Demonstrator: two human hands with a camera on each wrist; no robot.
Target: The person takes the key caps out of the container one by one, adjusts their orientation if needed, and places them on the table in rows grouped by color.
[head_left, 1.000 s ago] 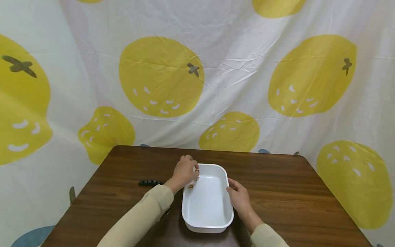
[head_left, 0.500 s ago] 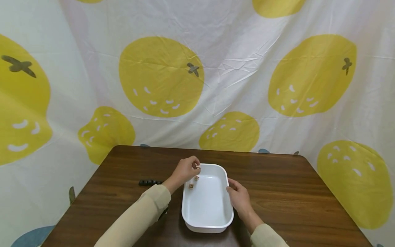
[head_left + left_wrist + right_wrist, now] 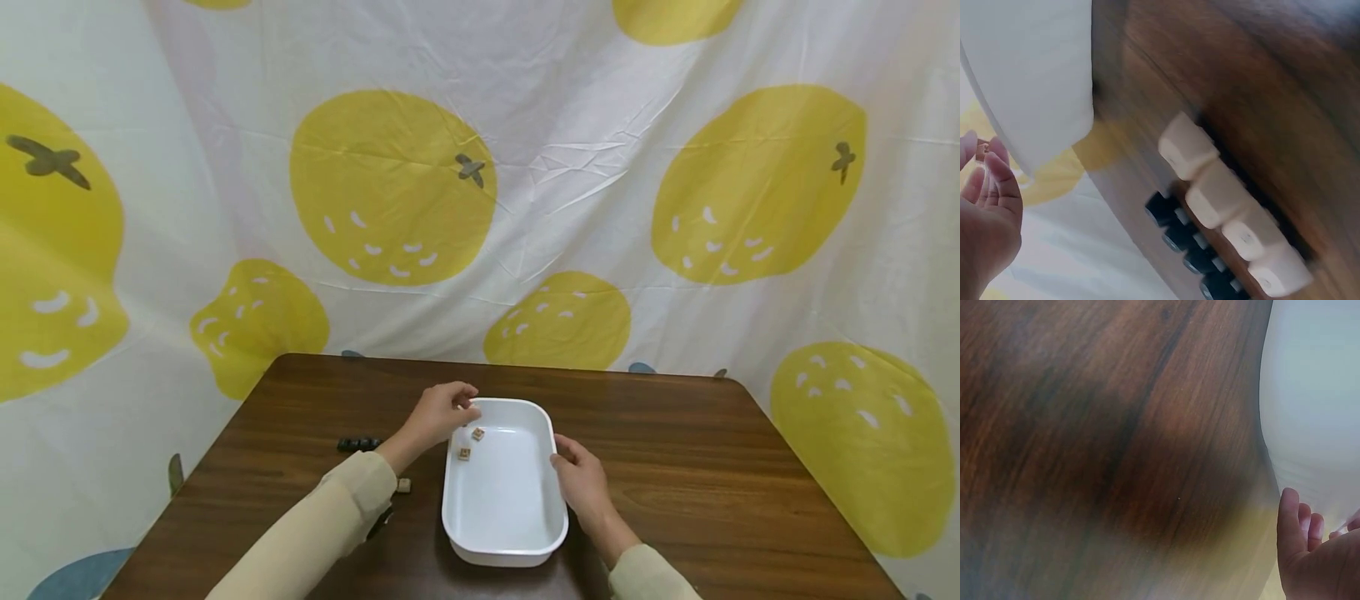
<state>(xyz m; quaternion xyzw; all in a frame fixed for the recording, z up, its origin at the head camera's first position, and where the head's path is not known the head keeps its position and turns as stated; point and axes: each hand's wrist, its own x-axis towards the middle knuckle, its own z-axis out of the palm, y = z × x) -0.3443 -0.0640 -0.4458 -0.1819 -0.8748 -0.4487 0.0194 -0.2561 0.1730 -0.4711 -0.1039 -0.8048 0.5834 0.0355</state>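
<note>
A white rectangular tray (image 3: 504, 492) stands on the table, with small brown square pieces (image 3: 464, 454) inside, near its left wall. My left hand (image 3: 438, 414) is at the tray's far left corner. In the left wrist view its thumb and fingertips pinch a brown square piece (image 3: 982, 150) that looks like a keyboard switch. My right hand (image 3: 581, 479) grips the tray's right rim, thumb on top and fingers against the outer wall. To the left, partly hidden by my left arm, lies a row of beige keycaps (image 3: 1235, 219) on a dark strip.
A row of black pieces (image 3: 1194, 250) lies beside the beige keycaps, left of the tray. The brown wooden table (image 3: 697, 475) ends at a hanging cloth (image 3: 555, 208) printed with lemons.
My left hand has pinched a brown piece in the tray, lifted it and drawn back leftward to the rim. A beige keycap has come into sight beside the sleeve. The right hand stays put.
</note>
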